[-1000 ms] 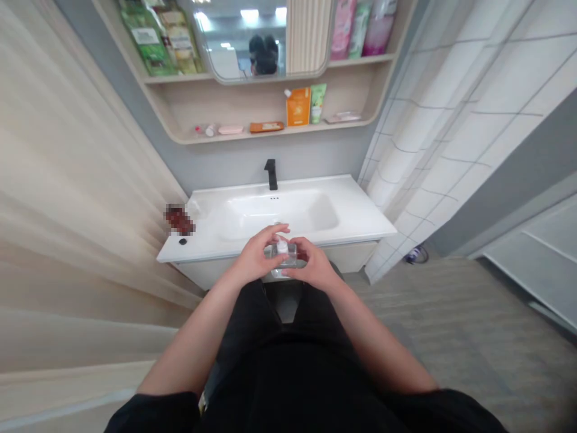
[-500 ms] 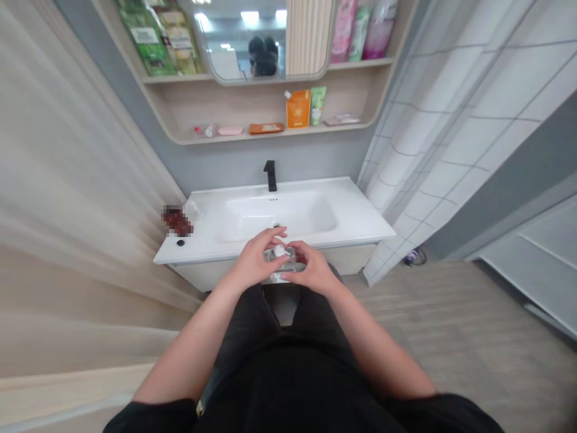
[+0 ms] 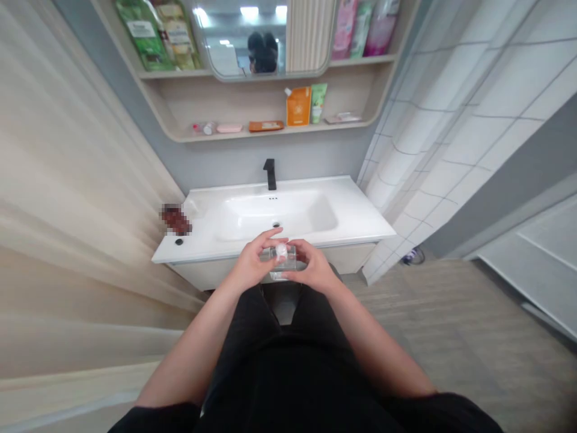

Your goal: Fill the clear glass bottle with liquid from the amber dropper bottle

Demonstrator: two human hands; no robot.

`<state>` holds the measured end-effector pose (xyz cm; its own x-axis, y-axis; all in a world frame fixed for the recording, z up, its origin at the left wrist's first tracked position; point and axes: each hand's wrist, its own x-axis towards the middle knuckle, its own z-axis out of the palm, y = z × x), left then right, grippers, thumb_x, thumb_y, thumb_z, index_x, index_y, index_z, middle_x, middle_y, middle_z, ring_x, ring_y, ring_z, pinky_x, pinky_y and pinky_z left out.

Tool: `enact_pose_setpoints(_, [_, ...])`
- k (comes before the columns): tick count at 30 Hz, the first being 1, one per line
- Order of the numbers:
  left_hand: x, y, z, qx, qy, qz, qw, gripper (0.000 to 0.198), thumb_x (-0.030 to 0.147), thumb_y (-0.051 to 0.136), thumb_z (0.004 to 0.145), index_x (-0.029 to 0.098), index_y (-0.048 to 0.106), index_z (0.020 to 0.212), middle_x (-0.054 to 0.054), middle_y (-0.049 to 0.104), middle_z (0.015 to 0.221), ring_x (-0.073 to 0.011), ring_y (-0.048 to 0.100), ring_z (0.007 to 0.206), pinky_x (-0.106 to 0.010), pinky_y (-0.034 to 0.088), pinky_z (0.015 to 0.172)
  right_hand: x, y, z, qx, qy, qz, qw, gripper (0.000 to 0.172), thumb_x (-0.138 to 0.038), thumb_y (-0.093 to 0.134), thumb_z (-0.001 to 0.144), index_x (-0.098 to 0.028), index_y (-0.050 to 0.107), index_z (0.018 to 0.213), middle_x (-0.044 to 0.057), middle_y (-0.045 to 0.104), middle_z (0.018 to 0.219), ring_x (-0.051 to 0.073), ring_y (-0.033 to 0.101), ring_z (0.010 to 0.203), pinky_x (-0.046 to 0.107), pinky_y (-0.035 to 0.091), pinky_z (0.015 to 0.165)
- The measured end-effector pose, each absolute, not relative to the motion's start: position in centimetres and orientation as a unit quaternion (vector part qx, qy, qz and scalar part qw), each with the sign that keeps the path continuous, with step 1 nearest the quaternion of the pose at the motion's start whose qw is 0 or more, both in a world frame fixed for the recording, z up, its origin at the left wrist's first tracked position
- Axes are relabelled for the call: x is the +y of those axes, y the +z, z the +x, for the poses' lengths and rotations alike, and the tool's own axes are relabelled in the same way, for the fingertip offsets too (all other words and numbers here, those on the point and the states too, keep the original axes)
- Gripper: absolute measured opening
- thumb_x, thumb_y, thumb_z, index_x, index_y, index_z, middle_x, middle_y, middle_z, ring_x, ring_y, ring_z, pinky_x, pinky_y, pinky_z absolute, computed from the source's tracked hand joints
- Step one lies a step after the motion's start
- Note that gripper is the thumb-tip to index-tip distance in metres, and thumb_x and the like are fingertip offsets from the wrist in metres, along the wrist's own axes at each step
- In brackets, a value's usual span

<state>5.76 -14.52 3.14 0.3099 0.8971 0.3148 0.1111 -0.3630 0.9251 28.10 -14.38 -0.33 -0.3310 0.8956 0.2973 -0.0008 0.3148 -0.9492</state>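
Observation:
Just in front of the sink edge, a small clear bottle (image 3: 290, 263) with a white rounded cap (image 3: 281, 251) is held between both hands. My right hand (image 3: 314, 268) is wrapped round the bottle's right side, thumb in front and fingers behind. At the cap is my left hand (image 3: 253, 263), with thumb and fingers curved about it and one finger stretched out beyond. The cap's underside and part of the bottle's body are hidden by fingers.
Behind the hands lies a white washbasin (image 3: 356, 219) with a black faucet (image 3: 270, 174). A blurred-out reddish item (image 3: 177, 220) and a black round piece (image 3: 179, 242) sit on its left. Above, a shelf (image 3: 216, 138) holds an orange pouch (image 3: 299, 106), tubes and bottles.
The bottle has turned slightly, and its white cap shows more fully between the fingers. Both hands stay nearly in place around it.

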Motion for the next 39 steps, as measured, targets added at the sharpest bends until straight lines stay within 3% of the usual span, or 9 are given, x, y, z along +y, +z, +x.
enact_pose_setpoints(3, [-14.3, 3.2, 5.4, 0.343, 0.445, 0.688, 0.459, 0.077, 0.054, 0.089, 0.093, 0.021, 0.064, 0.158, -0.017, 0.086, 0.124, -0.0377, 0.070, 0.147, -0.057, 0.055, 0.124, -14.3, -0.7, 28.3, -0.651, 0.517, -0.314, 0.459, 0.080, -0.053, 0.107, 0.065, -0.028, 0.072, 0.133, 0.008, 0.079, 0.132, 0.031, 0.078, 0.120, 0.048, 0.063, 0.111])
enact_pose_setpoints(10, [-13.5, 1.8, 5.2, 0.300, 0.378, 0.694, 0.534, 0.081, 0.056, 0.097, 0.085, 0.022, 0.070, 0.153, -0.015, 0.088, 0.120, -0.0395, 0.077, 0.134, -0.060, 0.058, 0.120, -13.7, -1.6, 29.4, -0.628, 0.625, -0.243, 0.395, 0.097, -0.057, 0.112, 0.053, -0.029, 0.073, 0.137, 0.010, 0.080, 0.137, 0.035, 0.075, 0.131, 0.051, 0.062, 0.113])
enact_pose_setpoints(13, [-12.4, 0.8, 4.6, 0.299, 0.384, 0.723, 0.491, 0.080, 0.052, 0.093, 0.090, 0.025, 0.064, 0.161, -0.018, 0.083, 0.135, -0.0379, 0.070, 0.147, -0.061, 0.051, 0.128, -12.9, -3.1, 29.6, -0.618, 0.613, -0.274, 0.409, 0.092, -0.056, 0.112, 0.052, -0.028, 0.073, 0.131, 0.008, 0.080, 0.129, 0.032, 0.078, 0.121, 0.047, 0.063, 0.106])
enact_pose_setpoints(17, [-8.5, -1.4, 1.0, 0.393, 0.378, 0.765, 0.344, 0.080, 0.047, 0.079, 0.100, 0.027, 0.049, 0.171, -0.016, 0.071, 0.157, -0.0330, 0.063, 0.154, -0.058, 0.043, 0.134, -10.2, -5.7, 30.8, -0.575, 0.504, -0.410, 0.498, 0.084, -0.055, 0.107, 0.058, -0.028, 0.068, 0.126, 0.006, 0.079, 0.118, 0.028, 0.078, 0.106, 0.046, 0.063, 0.101])
enact_pose_setpoints(20, [-4.8, -3.7, -2.2, 0.556, 0.296, 0.756, 0.178, 0.061, 0.044, 0.066, 0.105, 0.020, 0.061, 0.161, -0.017, 0.073, 0.153, -0.0355, 0.065, 0.149, -0.056, 0.045, 0.133, -6.5, -7.0, 33.7, -0.534, 0.374, -0.511, 0.560, 0.081, -0.057, 0.100, 0.061, -0.026, 0.064, 0.126, 0.005, 0.078, 0.111, 0.029, 0.075, 0.101, 0.048, 0.061, 0.101])
enact_pose_setpoints(23, [-1.8, -6.0, -4.0, 0.644, 0.184, 0.738, 0.082, 0.055, 0.044, 0.058, 0.109, 0.014, 0.067, 0.154, -0.020, 0.070, 0.158, -0.0397, 0.064, 0.148, -0.055, 0.046, 0.130, -1.6, -7.5, 38.1, -0.497, 0.254, -0.611, 0.562, 0.079, -0.060, 0.093, 0.065, -0.024, 0.060, 0.126, 0.005, 0.075, 0.105, 0.028, 0.071, 0.092, 0.047, 0.060, 0.094])
enact_pose_setpoints(28, [0.4, -8.6, -4.1, 0.678, 0.084, 0.724, 0.098, 0.066, 0.056, 0.045, 0.113, 0.013, 0.065, 0.158, -0.020, 0.070, 0.158, -0.0399, 0.066, 0.145, -0.051, 0.051, 0.122, 6.9, -7.2, 45.0, -0.445, 0.100, -0.751, 0.477, 0.071, -0.053, 0.095, 0.059, -0.025, 0.053, 0.110, 0.009, 0.073, 0.105, 0.032, 0.069, 0.101, 0.046, 0.056, 0.096])
enact_pose_setpoints(34, [0.9, -9.3, -4.0, 0.699, 0.050, 0.706, 0.102, 0.064, 0.065, 0.041, 0.111, 0.023, 0.078, 0.143, -0.015, 0.079, 0.142, -0.0396, 0.070, 0.135, -0.050, 0.055, 0.111, 14.6, -8.0, 47.6, -0.410, 0.076, -0.777, 0.471, 0.075, -0.047, 0.100, 0.056, -0.028, 0.047, 0.106, 0.005, 0.071, 0.102, 0.032, 0.070, 0.102, 0.045, 0.057, 0.099])
enact_pose_setpoints(39, [1.0, -9.3, -4.0, 0.708, 0.057, 0.696, 0.102, 0.060, 0.066, 0.045, 0.110, 0.027, 0.082, 0.135, -0.014, 0.082, 0.135, -0.0378, 0.074, 0.128, -0.046, 0.056, 0.106, 18.6, -8.8, 47.3, -0.406, 0.075, -0.791, 0.452, 0.070, -0.045, 0.097, 0.064, -0.027, 0.048, 0.110, 0.011, 0.074, 0.110, 0.035, 0.072, 0.108, 0.046, 0.058, 0.102])
